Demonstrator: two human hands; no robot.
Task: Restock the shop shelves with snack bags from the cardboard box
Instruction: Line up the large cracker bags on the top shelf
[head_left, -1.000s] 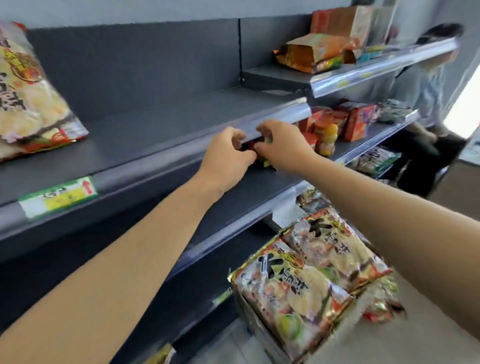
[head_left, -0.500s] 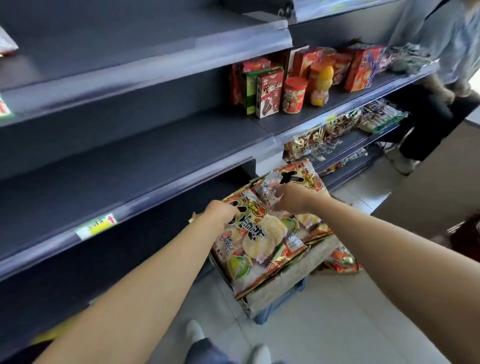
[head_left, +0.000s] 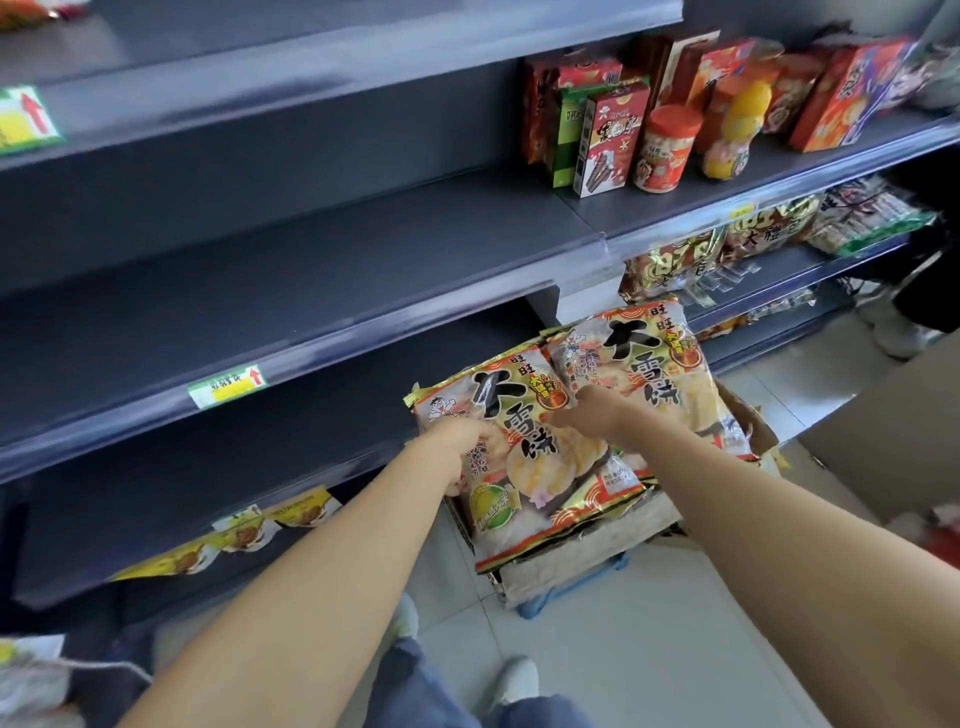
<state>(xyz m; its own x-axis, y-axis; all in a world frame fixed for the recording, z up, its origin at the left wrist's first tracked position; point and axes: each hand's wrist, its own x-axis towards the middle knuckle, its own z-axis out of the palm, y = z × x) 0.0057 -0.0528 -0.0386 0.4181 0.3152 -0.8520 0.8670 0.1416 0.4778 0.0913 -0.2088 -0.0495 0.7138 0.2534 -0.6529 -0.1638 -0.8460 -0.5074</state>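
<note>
— Hands off the middle shelf now?
— Yes, both have dropped to the cardboard box. The left hand grips the front rice-cracker bag; the right hand touches it, grip unclear.

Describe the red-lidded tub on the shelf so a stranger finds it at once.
Take the dark grey shelf at mid height and follow it right to the cluster of snacks. At the front stands the tub, between a white-and-red carton and a yellow bottle-shaped pack. Unlike them, it is short and round with a flat red lid.
</note>
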